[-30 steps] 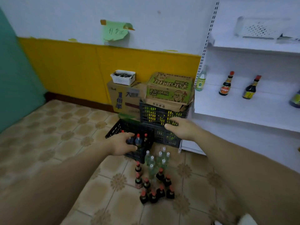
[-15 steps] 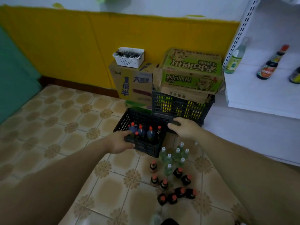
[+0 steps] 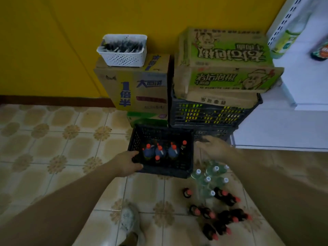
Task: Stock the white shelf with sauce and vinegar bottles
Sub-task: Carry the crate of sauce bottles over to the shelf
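A black plastic crate (image 3: pixel 179 167) stands on the tiled floor with several red-capped dark bottles (image 3: pixel 160 151) upright inside. My left hand (image 3: pixel 126 163) grips the crate's near left corner, fingers curled over the rim. My right hand (image 3: pixel 213 148) hovers just off the crate's right rim with fingers spread, holding nothing. On the floor to the right stand several clear white-capped bottles (image 3: pixel 207 180) and several small dark red-capped bottles (image 3: pixel 225 215). The white shelf (image 3: pixel 301 82) is at the right edge, carrying a pale green bottle (image 3: pixel 285 41) and a dark bottle (image 3: pixel 321 52).
Behind the crate, against the yellow wall, a taller black crate (image 3: pixel 209 114) bears stacked cardboard boxes (image 3: pixel 225 68). Left of it another carton (image 3: pixel 136 86) carries a white basket (image 3: pixel 123 50). My shoe (image 3: pixel 128 221) is on the floor near the bottom.
The view has tilted down and moved closer to the crate. My right hand has come off the taller crate's edge and opened beside the small crate. My left hand still grips the corner.
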Demonstrator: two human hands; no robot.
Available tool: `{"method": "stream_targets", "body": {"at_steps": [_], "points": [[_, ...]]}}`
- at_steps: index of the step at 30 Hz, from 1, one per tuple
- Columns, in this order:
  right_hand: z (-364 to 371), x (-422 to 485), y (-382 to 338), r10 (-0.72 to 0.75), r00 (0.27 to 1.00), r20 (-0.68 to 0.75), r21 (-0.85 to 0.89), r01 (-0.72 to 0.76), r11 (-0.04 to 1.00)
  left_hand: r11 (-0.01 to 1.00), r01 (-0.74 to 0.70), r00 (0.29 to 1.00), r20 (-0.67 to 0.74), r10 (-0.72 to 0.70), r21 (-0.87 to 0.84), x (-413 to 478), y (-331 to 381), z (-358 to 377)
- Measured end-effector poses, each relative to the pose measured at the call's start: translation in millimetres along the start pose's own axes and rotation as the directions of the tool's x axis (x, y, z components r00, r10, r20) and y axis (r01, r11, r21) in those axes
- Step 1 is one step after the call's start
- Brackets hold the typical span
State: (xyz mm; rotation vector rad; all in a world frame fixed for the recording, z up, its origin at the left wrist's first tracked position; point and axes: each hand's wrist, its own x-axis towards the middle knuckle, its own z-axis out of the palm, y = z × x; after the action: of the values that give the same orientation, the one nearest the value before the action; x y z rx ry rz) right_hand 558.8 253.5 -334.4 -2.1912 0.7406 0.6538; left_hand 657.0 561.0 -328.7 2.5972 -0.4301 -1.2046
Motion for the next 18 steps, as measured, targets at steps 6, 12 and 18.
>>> {"method": "stream_targets", "body": {"at_steps": [6,12,18], "points": [[55.8,109.6,-15.8,0.115,0.991,-0.074,0.067,-0.111,0.992,0.998,0.053,0.998,0.030,-0.054,0.020,125.2,-85.1,-17.3],[114.2,244.4,38.5,0.174,0.976,-0.131,0.090,-0.164,0.982,0.991,0.108,0.994,0.017,-0.109,0.078,280.0,-144.1,33.4],[166.7,364.2,102.1,0.229,0.952,-0.202,0.079,-0.217,0.973,0.983,0.181,0.980,-0.091,-0.179,0.015,393.4,-200.2,107.8]]}}
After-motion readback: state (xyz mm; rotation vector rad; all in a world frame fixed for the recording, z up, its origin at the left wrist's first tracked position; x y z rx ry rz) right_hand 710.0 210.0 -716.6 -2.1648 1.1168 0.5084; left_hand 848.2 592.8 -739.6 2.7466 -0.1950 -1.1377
